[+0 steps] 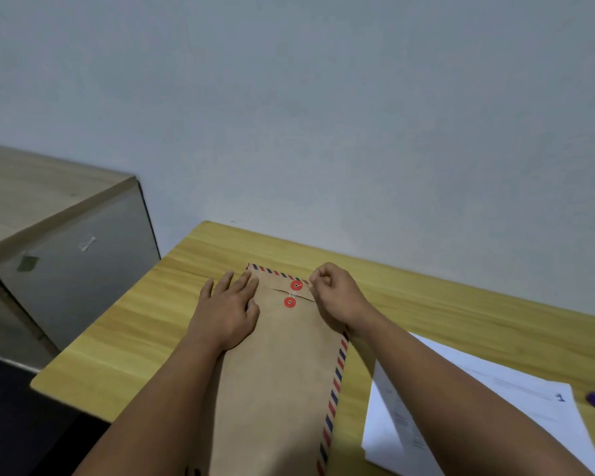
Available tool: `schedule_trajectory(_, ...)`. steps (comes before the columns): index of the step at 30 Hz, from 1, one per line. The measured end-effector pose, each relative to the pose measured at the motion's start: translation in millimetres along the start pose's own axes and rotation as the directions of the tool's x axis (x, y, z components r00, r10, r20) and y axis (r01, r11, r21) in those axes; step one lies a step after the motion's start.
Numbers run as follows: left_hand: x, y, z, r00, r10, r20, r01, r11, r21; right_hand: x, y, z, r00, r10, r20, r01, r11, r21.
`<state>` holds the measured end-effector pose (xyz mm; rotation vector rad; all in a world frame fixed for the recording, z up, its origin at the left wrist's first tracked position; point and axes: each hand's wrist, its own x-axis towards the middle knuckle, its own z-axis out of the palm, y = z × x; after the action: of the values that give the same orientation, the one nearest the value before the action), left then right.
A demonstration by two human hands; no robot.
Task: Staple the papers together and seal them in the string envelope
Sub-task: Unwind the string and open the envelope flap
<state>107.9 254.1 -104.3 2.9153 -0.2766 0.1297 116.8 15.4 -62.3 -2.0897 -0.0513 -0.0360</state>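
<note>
A brown envelope (279, 365) with red-and-blue striped edges lies flat on the wooden table (124, 341). Its long axis runs from the near edge to the far edge, with the flap end pointing away toward the wall. Two red buttons (296, 285) sit one behind the other near the far end. The left hand (229, 309) presses flat, fingers straight, on the envelope's far left part. The right hand (337, 293), fingers curled, pinches a thin string just right of the far button. White papers (478, 400) lie to the right, beside the envelope.
</note>
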Motion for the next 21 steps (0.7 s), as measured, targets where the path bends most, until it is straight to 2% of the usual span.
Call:
schedule_trajectory(3,1,-2,1,1.000,0.006,-0.005,-0.006,1.000,-0.001,15,-7,-12,0.994,-0.029,0.106,0.058,0.956,-0.288)
schedule_trajectory(6,1,-2,3,1.000,0.006,-0.017,-0.006,1.000,-0.010,34,-15,-11,0.978,-0.046,0.202,0.163,0.774,-0.612)
schedule_trajectory(8,0,-3,3,1.000,0.004,-0.027,-0.004,1.000,-0.020,43,-21,-7,0.980,-0.062,0.189,0.178,0.699,-0.692)
schedule_trajectory(11,1,-2,3,0.999,0.005,-0.032,-0.006,1.000,-0.026,49,-29,4,0.979,-0.111,0.169,0.199,0.662,-0.723)
schedule_trajectory(14,2,-3,4,0.999,0.004,-0.037,-0.005,1.000,-0.029,44,-37,20,0.977,-0.118,0.176,0.200,0.786,-0.586)
schedule_trajectory(17,2,-2,4,0.999,0.001,-0.043,-0.002,1.000,-0.027,31,-38,30,0.965,-0.082,0.248,0.161,0.936,-0.314)
schedule_trajectory(20,1,-1,2,0.999,-0.003,-0.038,0.002,0.999,-0.032,10,-34,31,0.919,0.010,0.395,-0.024,0.999,0.030)
schedule_trajectory(21,0,-1,1,0.999,-0.005,-0.033,0.003,0.999,-0.034,3,-33,29,0.899,0.034,0.437,-0.070,0.995,0.067)
